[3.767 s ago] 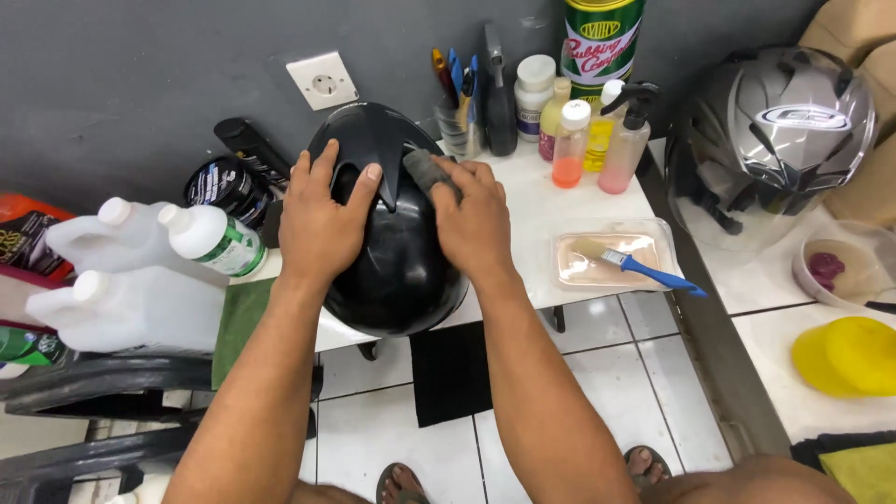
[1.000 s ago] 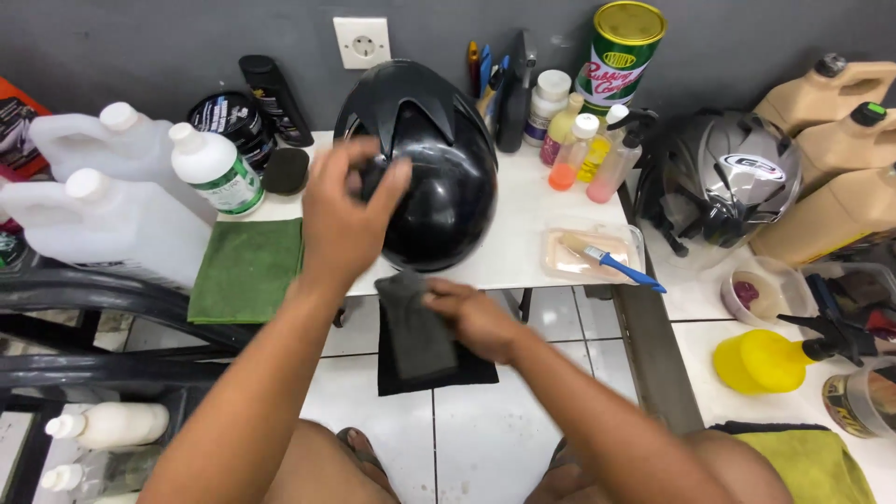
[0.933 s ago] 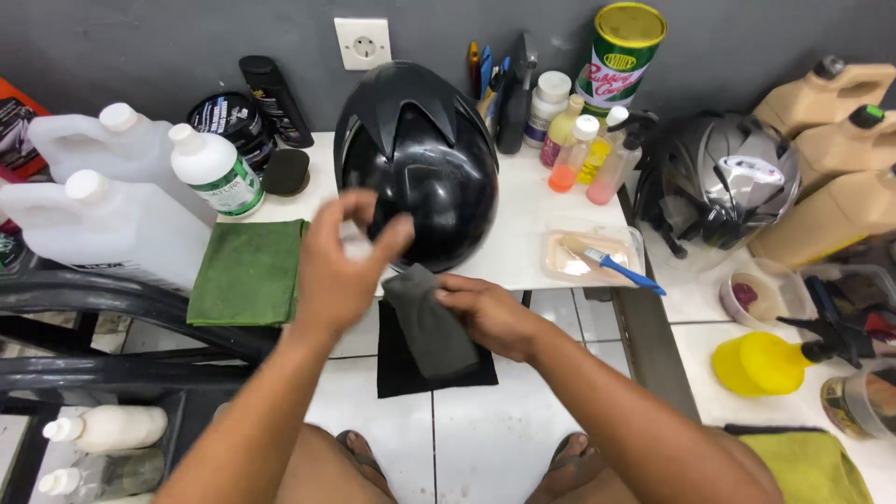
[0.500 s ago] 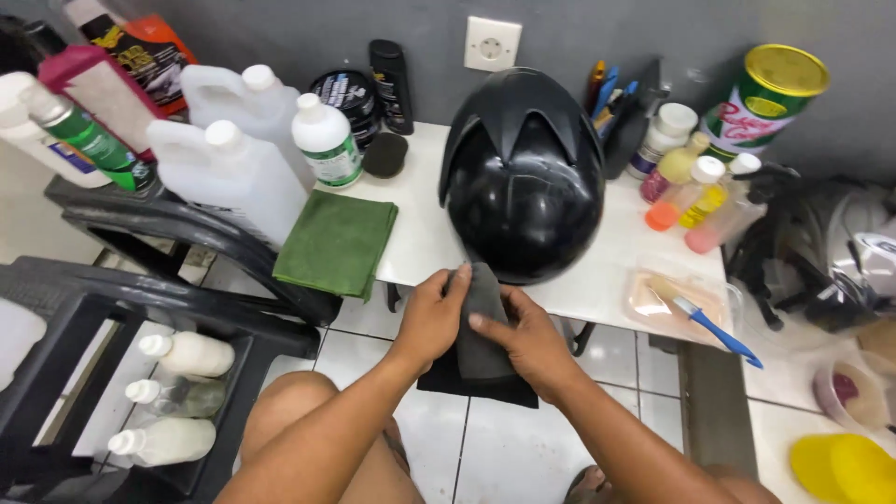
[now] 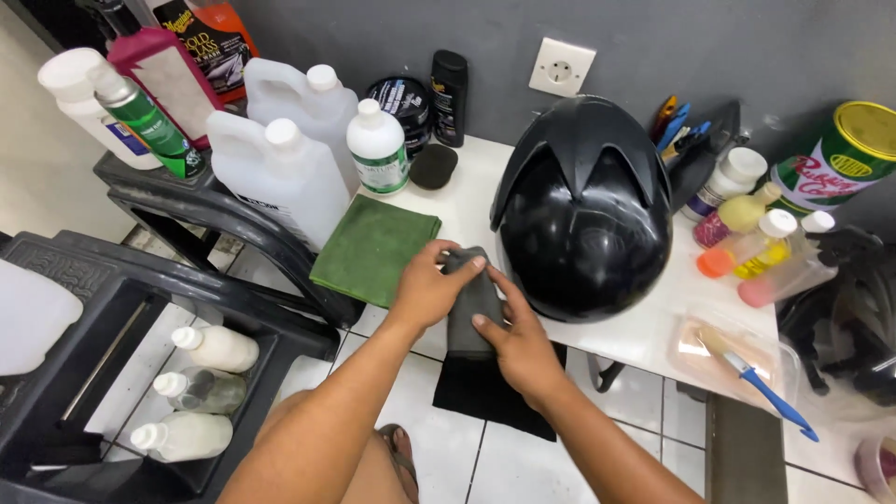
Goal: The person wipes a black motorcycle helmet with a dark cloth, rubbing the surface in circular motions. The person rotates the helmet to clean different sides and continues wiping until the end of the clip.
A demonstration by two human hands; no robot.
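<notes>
Helmet point(image 5: 583, 219) on table point(image 5: 644, 331), ctr; towel point(image 5: 375, 247) to its left; jugs point(image 5: 280, 177) left of towel; bottles point(image 5: 756, 247) right; socket point(image 5: 561, 67) behind.

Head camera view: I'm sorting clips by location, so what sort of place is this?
Probably a helmet cleaning or detailing corner. A glossy black helmet sits on a white table crowded with cleaning bottles; a green cloth lies beside it, and both hands fold a dark grey cloth.

Bright, even light; glare spots on the glossy helmet point(image 5: 583, 224); wide-angle bending at edges.
</notes>
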